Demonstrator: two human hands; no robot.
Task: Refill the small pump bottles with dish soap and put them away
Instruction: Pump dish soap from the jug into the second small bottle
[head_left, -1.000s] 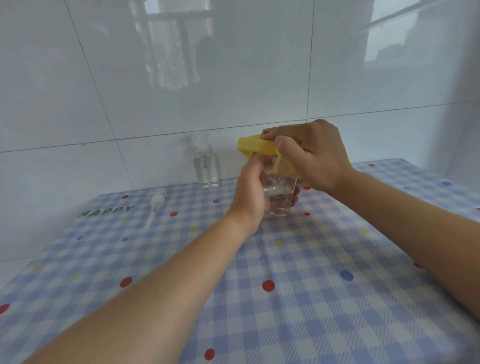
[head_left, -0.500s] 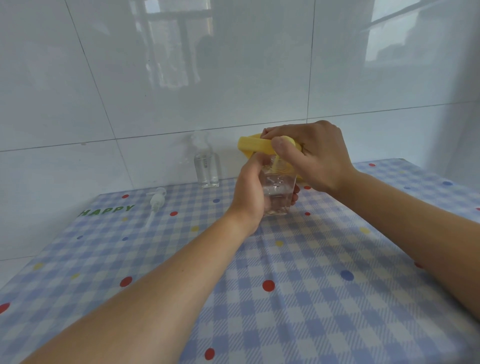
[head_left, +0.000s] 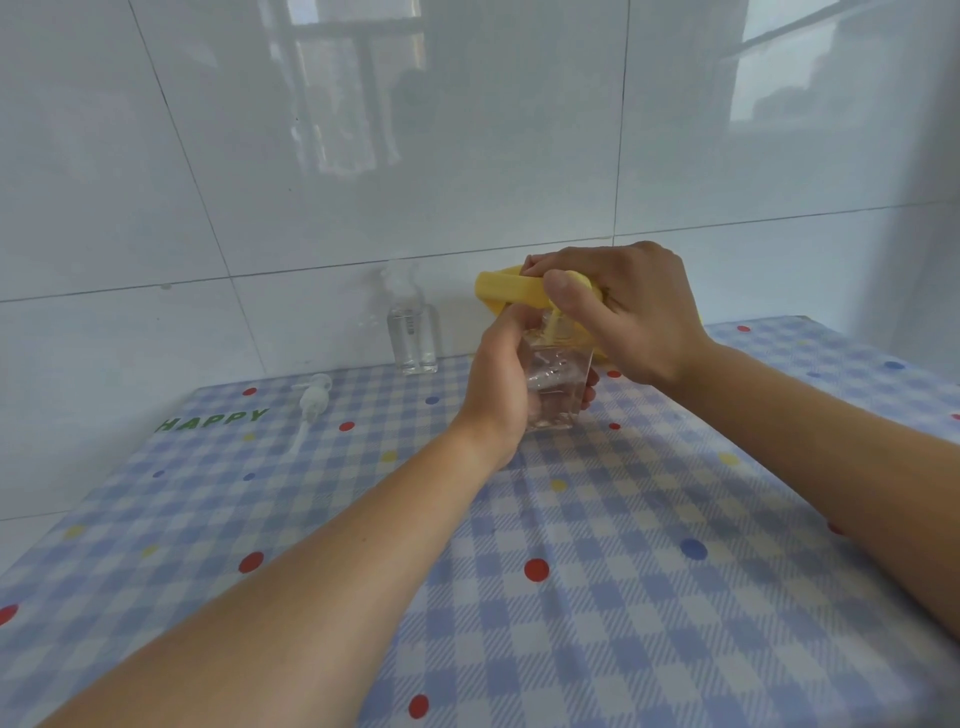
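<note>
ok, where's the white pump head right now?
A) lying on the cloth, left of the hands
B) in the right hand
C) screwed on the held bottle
A: the pump head lies on the cloth by the HAPPY print, with nothing touching it.

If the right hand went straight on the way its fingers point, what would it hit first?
Probably the clear plastic pump bottle standing by the white tiled wall, left of the right hand; it may sit farther back, though.
</note>
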